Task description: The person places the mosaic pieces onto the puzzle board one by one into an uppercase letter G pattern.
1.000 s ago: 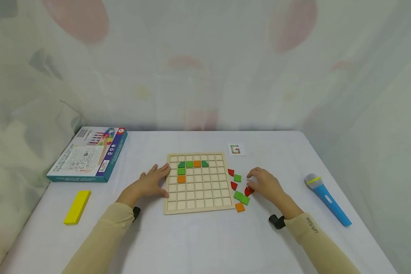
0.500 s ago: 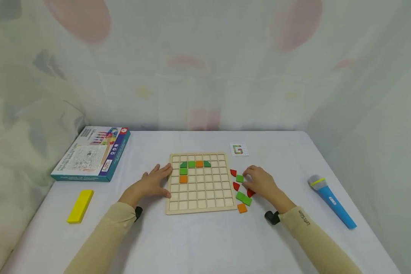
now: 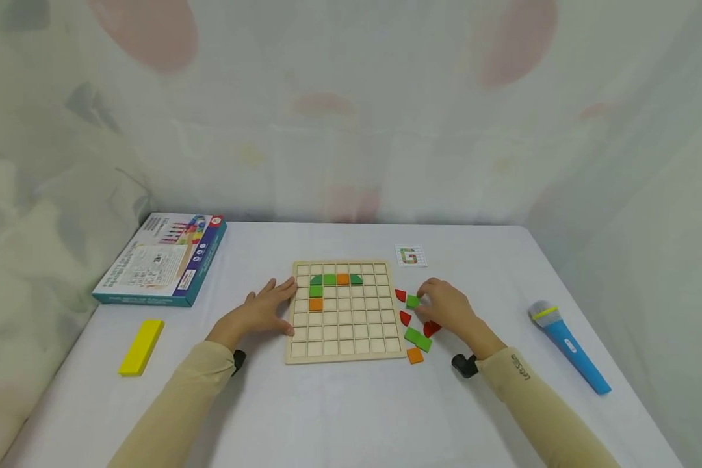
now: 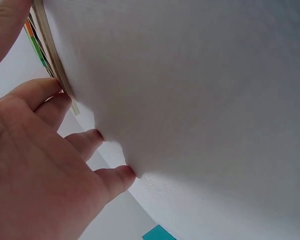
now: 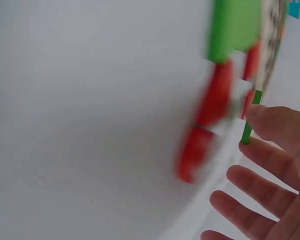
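Observation:
My left hand (image 3: 256, 313) rests at the left edge of a wooden grid board (image 3: 346, 333), fingers spread, thumb and fingertips touching its rim. On the board, several green and orange tiles form a row along the top and a short column down the left. To the right of the board, my right hand (image 3: 449, 309) pinches a green square tile (image 5: 248, 131) between thumb and forefinger, its other fingers apart. Around that hand lie red quarter-round tiles (image 3: 405, 318), two more green squares (image 3: 418, 339) and an orange square (image 3: 415, 355).
A small pattern card (image 3: 410, 256) lies behind the board on the right. Far right is a blue toy microphone (image 3: 576, 354). On the left are a flat game box (image 3: 160, 260) and a yellow block (image 3: 142, 348).
My right hand has moved left from beside the red tiles to the green square tile and now pinches it. The left hand stays at the board's edge.

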{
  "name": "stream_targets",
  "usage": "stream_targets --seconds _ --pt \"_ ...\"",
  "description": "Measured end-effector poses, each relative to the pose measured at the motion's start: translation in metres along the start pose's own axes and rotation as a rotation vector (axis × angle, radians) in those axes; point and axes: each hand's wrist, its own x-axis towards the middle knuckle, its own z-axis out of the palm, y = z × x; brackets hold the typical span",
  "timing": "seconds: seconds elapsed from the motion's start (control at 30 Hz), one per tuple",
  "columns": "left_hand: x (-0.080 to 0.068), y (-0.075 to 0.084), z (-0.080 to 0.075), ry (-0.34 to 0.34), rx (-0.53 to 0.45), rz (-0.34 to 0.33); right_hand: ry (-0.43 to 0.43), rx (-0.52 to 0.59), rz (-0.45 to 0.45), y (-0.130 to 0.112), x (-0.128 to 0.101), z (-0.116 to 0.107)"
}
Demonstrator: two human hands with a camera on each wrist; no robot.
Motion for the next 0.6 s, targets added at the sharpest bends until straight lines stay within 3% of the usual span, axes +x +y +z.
stream_targets --seconds 0.13,0.27,0.6 --pt "0.001 -0.001 -0.001 -0.006 0.002 0.001 0.03 -0.005 -0.04 -0.01 0.004 -0.013" --pt "0.002 -0.004 -0.001 -0.006 0.001 0.001 0.043 -0.023 -0.125 -0.035 0.012 -0.019" --pt "0.003 -0.002 0.0 0.004 -0.002 0.01 0.038 -0.048 -0.379 -0.125 0.037 0.01"
